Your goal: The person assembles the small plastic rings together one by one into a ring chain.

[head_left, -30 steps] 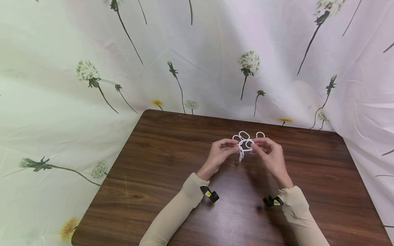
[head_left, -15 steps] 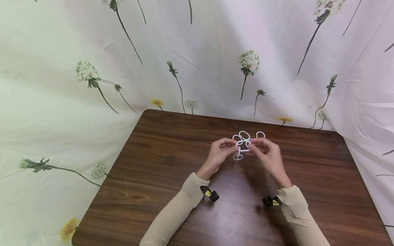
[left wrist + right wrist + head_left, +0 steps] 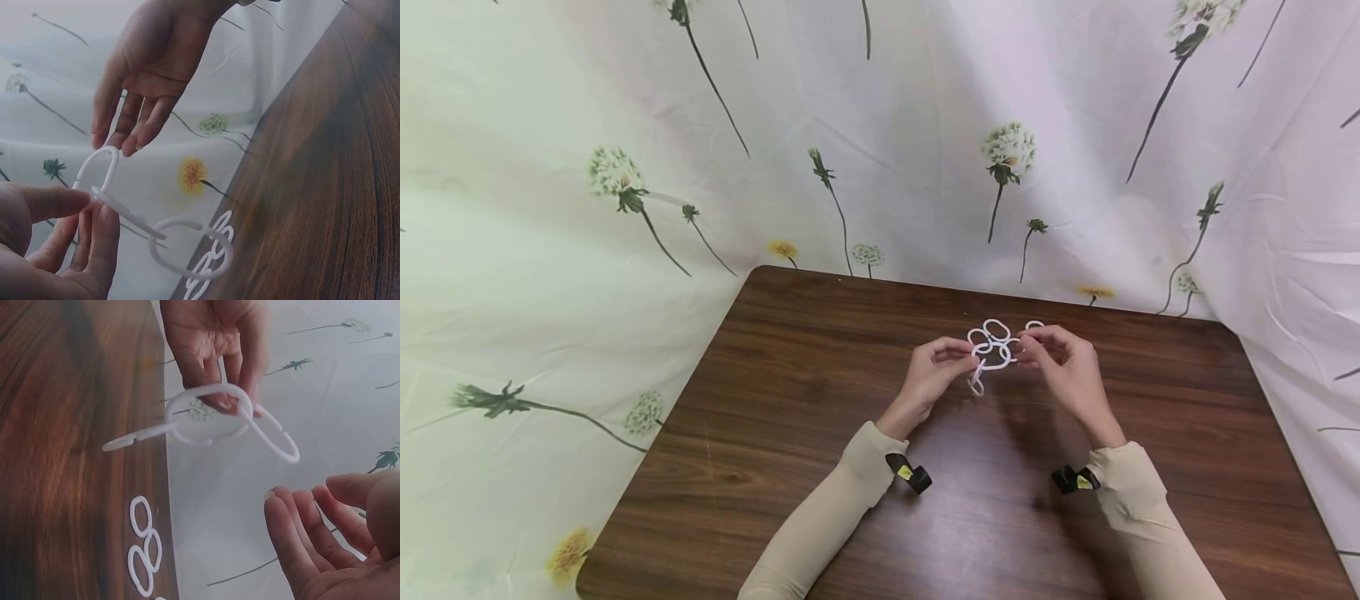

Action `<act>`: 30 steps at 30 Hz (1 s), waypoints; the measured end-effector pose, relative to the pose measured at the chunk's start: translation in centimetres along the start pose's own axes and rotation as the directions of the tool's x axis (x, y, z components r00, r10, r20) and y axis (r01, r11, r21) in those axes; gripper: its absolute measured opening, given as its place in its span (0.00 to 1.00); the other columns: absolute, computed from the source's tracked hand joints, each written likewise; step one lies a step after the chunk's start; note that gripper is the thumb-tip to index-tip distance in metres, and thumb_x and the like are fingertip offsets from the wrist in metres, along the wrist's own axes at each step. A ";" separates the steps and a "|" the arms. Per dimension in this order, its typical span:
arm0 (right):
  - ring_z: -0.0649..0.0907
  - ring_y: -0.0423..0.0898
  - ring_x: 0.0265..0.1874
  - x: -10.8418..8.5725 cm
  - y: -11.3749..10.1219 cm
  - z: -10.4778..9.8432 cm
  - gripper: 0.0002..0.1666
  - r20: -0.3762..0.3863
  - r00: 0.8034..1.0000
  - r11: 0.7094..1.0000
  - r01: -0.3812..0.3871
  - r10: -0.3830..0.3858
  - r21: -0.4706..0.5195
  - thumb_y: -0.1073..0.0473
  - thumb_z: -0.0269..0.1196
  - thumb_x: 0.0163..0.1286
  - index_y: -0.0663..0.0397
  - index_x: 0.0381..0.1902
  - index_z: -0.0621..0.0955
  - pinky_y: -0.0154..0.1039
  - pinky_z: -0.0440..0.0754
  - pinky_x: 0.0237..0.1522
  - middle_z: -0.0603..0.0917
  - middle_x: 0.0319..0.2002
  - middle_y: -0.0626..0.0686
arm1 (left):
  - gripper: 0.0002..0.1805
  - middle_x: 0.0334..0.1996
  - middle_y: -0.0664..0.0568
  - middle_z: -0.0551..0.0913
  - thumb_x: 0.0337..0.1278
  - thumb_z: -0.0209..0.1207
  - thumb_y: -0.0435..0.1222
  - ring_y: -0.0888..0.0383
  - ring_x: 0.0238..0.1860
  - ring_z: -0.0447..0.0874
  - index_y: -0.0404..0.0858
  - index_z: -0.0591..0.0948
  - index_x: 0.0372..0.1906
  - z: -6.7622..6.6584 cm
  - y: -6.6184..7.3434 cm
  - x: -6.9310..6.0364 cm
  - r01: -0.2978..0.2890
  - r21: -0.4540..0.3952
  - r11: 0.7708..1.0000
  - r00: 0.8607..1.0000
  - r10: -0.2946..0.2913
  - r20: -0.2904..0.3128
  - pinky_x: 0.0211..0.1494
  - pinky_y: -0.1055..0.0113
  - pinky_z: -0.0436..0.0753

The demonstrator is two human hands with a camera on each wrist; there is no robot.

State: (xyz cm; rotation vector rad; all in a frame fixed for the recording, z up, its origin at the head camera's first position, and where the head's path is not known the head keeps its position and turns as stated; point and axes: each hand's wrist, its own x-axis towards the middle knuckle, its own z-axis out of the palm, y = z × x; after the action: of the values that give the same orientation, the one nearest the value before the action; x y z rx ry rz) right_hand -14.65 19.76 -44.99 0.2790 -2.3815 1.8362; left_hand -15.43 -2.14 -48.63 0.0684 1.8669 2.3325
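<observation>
White plastic chain links with small gaps, several hooked together, hang above the table. My left hand (image 3: 927, 383) pinches the middle link (image 3: 206, 390) between thumb and fingers. From that link, one link (image 3: 134, 437) dangles toward the table side, while another link (image 3: 275, 437) sticks out toward my right hand (image 3: 1070, 375). The right hand's fingers are spread and loosely bent close to that outer link (image 3: 112, 165), a gap showing in the right wrist view. Nothing is visible in its grasp.
More white links (image 3: 140, 572) lie on the dark wooden table (image 3: 805, 392) beyond the hands, near its far edge. A curtain (image 3: 910, 167) printed with dandelions hangs behind and beside the table.
My right hand has drawn away to the right, its fingers coming off the links. My left hand stays nearly in place, and the link dangling below it has shifted slightly left.
</observation>
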 end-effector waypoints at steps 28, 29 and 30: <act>0.90 0.55 0.42 3.5 6.8 -1.5 0.20 0.047 0.996 0.912 -0.048 0.074 -0.407 0.61 0.71 0.69 0.67 0.55 0.84 0.19 0.78 0.36 0.89 0.48 0.67 | 0.15 0.33 0.57 0.87 0.59 0.67 0.23 0.67 0.34 0.86 0.22 0.83 0.51 -0.5 -0.2 -0.1 0.022 -0.013 1.000 1.000 -0.022 -0.011 0.55 0.54 0.90; 0.90 0.58 0.43 3.6 7.1 -1.4 0.21 0.057 0.995 0.907 -0.052 0.084 -0.418 0.61 0.72 0.69 0.67 0.56 0.83 0.20 0.78 0.37 0.89 0.48 0.67 | 0.15 0.33 0.57 0.86 0.59 0.67 0.23 0.67 0.34 0.86 0.22 0.83 0.51 -0.5 -0.2 -0.1 0.021 -0.015 1.000 1.000 -0.021 -0.011 0.53 0.59 0.91; 0.90 0.59 0.44 3.7 7.3 -1.3 0.22 0.067 0.993 0.904 -0.059 0.097 -0.424 0.61 0.72 0.69 0.67 0.57 0.83 0.21 0.78 0.37 0.89 0.49 0.67 | 0.15 0.33 0.58 0.86 0.58 0.67 0.22 0.67 0.34 0.86 0.22 0.83 0.51 -0.5 -0.1 -0.1 0.021 -0.017 1.000 1.000 -0.021 -0.012 0.51 0.63 0.91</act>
State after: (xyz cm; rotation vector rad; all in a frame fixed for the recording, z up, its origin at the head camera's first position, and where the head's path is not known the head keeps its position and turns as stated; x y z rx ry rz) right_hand -19.88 22.53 -50.76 0.2218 -2.8045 1.3026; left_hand -15.34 -2.60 -48.87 0.0327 1.8437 2.3399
